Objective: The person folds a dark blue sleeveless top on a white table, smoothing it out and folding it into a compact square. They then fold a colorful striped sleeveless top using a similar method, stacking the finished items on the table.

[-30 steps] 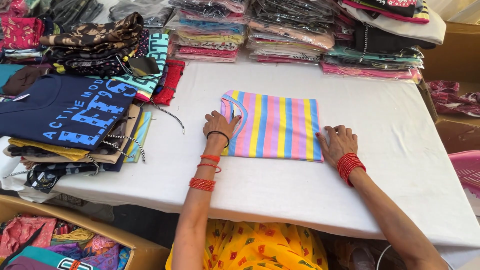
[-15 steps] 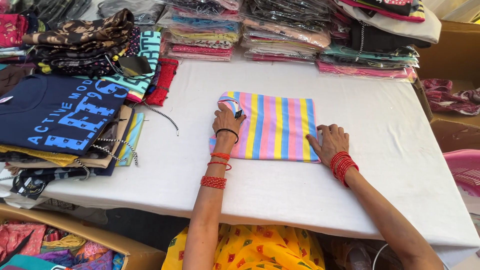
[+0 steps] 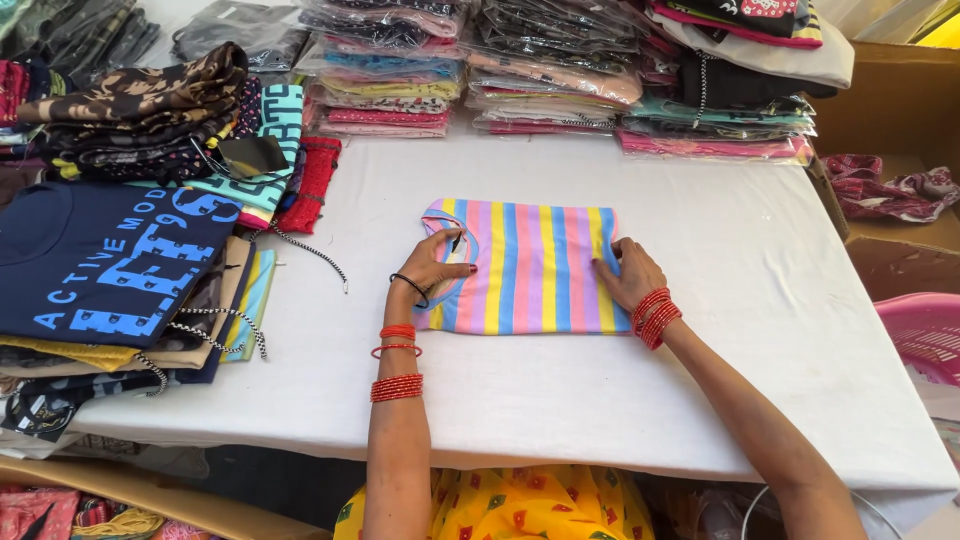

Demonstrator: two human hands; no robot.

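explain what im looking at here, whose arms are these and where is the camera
There is no machine here: these are a person's own two bare arms, filmed by one camera worn on their head and looking down, so you see roughly what they see.

The left hand and the right hand both rest on a folded striped garment in pink, blue, yellow and purple. It lies flat on a white table cover. The left fingers sit at the garment's neck end; the right hand presses its opposite edge. Nothing is lifted off the table.

Both wrists carry red bangles.

To the left lies a pile with a dark blue printed T-shirt on top. Along the far edge are stacks of folded clothes in clear bags. A pink plastic basket shows at the right.
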